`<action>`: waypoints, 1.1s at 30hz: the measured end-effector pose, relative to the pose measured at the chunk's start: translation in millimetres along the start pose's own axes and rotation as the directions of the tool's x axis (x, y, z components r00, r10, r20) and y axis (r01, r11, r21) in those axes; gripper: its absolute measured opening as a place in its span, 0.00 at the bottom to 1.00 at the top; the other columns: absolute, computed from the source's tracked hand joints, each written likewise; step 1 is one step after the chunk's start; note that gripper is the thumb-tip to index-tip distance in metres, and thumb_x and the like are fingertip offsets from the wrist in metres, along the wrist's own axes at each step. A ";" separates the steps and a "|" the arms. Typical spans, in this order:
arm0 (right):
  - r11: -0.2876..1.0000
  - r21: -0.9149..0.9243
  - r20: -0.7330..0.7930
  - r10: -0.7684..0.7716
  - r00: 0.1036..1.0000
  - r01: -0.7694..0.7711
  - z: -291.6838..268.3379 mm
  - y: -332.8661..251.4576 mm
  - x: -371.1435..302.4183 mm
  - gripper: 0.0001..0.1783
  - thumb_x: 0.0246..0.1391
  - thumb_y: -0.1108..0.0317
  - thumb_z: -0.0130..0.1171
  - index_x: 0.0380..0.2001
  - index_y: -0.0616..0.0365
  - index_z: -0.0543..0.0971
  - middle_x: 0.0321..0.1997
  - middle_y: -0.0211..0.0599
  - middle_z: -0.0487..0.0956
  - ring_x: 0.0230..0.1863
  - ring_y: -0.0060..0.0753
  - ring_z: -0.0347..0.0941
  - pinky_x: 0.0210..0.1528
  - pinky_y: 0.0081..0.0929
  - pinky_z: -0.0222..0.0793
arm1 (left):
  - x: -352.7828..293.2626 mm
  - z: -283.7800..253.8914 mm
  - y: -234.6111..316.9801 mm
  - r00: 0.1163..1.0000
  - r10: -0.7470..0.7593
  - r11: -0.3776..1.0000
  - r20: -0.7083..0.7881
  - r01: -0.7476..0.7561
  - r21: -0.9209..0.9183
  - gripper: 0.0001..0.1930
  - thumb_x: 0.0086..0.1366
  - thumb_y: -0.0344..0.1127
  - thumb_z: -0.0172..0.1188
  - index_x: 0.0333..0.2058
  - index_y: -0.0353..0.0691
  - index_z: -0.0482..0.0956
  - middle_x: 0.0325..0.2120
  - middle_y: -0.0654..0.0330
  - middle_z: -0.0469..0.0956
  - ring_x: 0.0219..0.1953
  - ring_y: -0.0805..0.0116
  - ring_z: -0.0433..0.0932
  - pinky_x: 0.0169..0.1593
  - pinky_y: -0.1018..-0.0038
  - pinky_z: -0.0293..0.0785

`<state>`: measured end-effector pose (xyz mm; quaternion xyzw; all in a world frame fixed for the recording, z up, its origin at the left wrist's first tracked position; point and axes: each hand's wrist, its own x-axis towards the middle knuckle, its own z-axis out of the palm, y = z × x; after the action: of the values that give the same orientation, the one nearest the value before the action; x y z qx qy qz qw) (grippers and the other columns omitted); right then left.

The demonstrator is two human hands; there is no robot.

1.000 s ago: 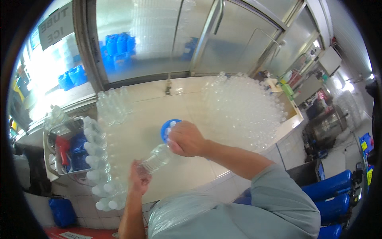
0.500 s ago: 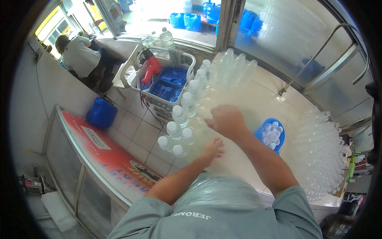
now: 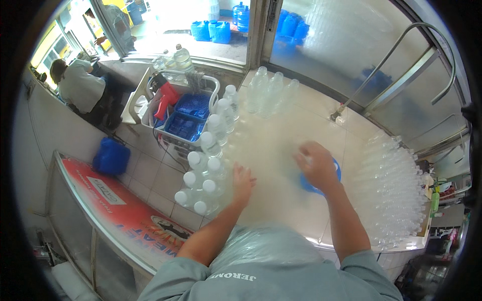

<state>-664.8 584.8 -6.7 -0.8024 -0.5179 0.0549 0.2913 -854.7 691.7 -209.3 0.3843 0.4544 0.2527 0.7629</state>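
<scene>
My left hand (image 3: 243, 181) is open, its fingers apart, beside a group of clear plastic bottles (image 3: 219, 175) with white caps. My right hand (image 3: 317, 163) is over the blue bowl (image 3: 338, 170) on the counter, covering most of it. Its fingers are bent together, and a pale patch shows between thumb and fingers, too blurred to name. The capped bottles stand upright along the counter's left edge, clustered at the near end and in single file farther back.
Clear bottles (image 3: 271, 94) stand at the back, and a dense mass of them (image 3: 394, 193) fills the right side. A curved metal pipe (image 3: 401, 37) rises behind. Left are a grey cart (image 3: 217, 85) with a red heat gun (image 3: 164, 99), a blue jug (image 3: 111, 156) and a seated person (image 3: 80, 85).
My right hand has moved right to the bowl, my left toward the bottles. One more capped bottle stands in the near cluster. The whole view has shifted.
</scene>
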 end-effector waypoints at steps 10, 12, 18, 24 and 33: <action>0.954 -0.249 0.125 0.204 0.971 -0.169 17.8 133.6 -108.2 0.23 0.57 0.61 0.65 0.55 0.53 0.78 0.64 0.49 0.74 0.59 0.56 0.76 0.56 0.50 0.77 | 135.5 148.5 125.7 0.661 0.737 0.349 0.140 -0.550 0.758 0.41 0.68 0.45 0.64 0.74 0.39 0.56 0.31 0.52 0.79 0.36 0.50 0.80 0.42 0.56 0.76; 0.953 -0.160 -0.066 0.250 0.966 -0.258 26.2 136.6 -107.3 0.19 0.57 0.65 0.62 0.53 0.53 0.79 0.59 0.48 0.76 0.56 0.55 0.77 0.55 0.49 0.78 | 172.7 157.8 151.3 0.631 0.733 0.140 0.253 -0.504 0.852 0.37 0.69 0.51 0.63 0.71 0.45 0.63 0.46 0.49 0.78 0.47 0.46 0.79 0.50 0.55 0.75; 0.916 -0.237 -0.096 0.310 0.946 -0.324 -2.9 106.0 -111.5 0.15 0.61 0.63 0.61 0.51 0.50 0.79 0.54 0.41 0.79 0.56 0.50 0.77 0.52 0.47 0.77 | 169.9 145.6 158.8 0.648 0.722 0.206 0.241 -0.534 0.820 0.29 0.68 0.50 0.65 0.61 0.38 0.74 0.53 0.42 0.82 0.54 0.42 0.81 0.56 0.55 0.75; 0.878 0.428 -0.326 0.370 0.870 -0.213 -17.2 85.3 -107.9 0.12 0.71 0.61 0.56 0.52 0.50 0.79 0.35 0.43 0.84 0.38 0.48 0.84 0.42 0.45 0.78 | 71.0 105.8 114.7 0.728 0.640 0.283 0.247 -0.521 0.805 0.24 0.69 0.37 0.65 0.59 0.30 0.75 0.47 0.45 0.82 0.46 0.55 0.81 0.48 0.64 0.75; 0.897 0.438 -0.125 0.003 0.992 0.053 23.3 16.8 -97.3 0.13 0.54 0.72 0.67 0.44 0.58 0.83 0.42 0.45 0.78 0.53 0.44 0.76 0.52 0.37 0.75 | -82.5 39.4 73.6 0.679 0.467 0.234 0.566 -0.713 0.661 0.18 0.66 0.32 0.67 0.52 0.34 0.78 0.32 0.60 0.69 0.31 0.67 0.68 0.34 0.67 0.66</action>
<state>-704.9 505.4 -55.5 -0.7108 -0.4834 0.1177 0.4972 -860.3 659.4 -96.6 0.8750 0.2335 0.2160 0.3649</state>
